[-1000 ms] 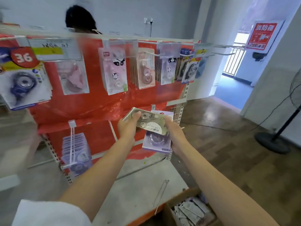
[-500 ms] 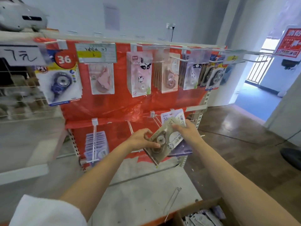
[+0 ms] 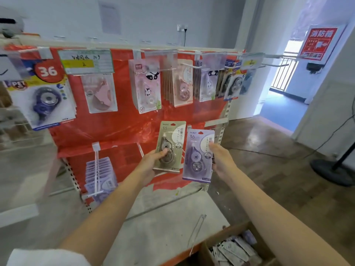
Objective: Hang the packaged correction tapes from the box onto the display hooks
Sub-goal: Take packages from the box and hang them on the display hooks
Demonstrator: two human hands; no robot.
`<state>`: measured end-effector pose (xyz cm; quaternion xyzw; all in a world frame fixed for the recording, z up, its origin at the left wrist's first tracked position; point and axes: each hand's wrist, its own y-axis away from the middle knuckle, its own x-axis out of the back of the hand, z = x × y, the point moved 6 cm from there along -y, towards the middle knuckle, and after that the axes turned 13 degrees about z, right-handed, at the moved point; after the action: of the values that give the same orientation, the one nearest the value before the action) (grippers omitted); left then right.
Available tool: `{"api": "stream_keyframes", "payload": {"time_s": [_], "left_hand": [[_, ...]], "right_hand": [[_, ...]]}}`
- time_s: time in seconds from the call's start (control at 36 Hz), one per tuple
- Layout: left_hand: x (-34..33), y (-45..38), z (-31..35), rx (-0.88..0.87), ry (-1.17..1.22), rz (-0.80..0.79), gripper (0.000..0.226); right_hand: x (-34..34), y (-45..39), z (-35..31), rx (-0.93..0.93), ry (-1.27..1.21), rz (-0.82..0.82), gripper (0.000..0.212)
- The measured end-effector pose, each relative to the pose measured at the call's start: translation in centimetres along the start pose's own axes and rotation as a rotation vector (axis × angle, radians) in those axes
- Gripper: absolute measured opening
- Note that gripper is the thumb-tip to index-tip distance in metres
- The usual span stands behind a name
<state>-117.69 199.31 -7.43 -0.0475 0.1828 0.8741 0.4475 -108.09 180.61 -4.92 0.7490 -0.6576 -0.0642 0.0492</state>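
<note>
My left hand (image 3: pixel 153 163) grips an olive-green correction tape pack (image 3: pixel 170 145) by its lower part, thumb on the front, holding it upright before the red display board (image 3: pixel 115 131). My right hand (image 3: pixel 221 160) holds a purple correction tape pack (image 3: pixel 197 154) by its right edge, upright and just right of the green one. The cardboard box (image 3: pixel 238 248) with several more packs sits at the bottom right. A lower hook (image 3: pixel 96 169) at the left carries a stack of purple packs. Upper hooks hold rows of other tape packs (image 3: pixel 146 87).
A loose wire hook (image 3: pixel 197 231) lies on the grey shelf base (image 3: pixel 163 217) near the box. A fan stand (image 3: pixel 334 169) and cable are on the wooden floor at right. An open doorway is at the far right.
The two packs, held together and tilted before, are now separated and upright, one in each hand. The view has shifted left and closer to the board.
</note>
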Motion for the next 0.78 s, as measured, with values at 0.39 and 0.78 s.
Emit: {"api": "stream_keyframes", "payload": {"time_s": [0.39, 0.78], "left_hand": [[2.3, 1.1, -0.9, -0.034, -0.061, 0.152, 0.007], [17.9, 5.9, 0.0, -0.049, -0.115, 0.507, 0.014]], "right_hand": [[-5.9, 3.8, 3.4, -0.131, 0.048, -0.311, 0.014], [-16.4, 9.4, 9.2, -0.010, 0.421, -0.638, 0.028]]}}
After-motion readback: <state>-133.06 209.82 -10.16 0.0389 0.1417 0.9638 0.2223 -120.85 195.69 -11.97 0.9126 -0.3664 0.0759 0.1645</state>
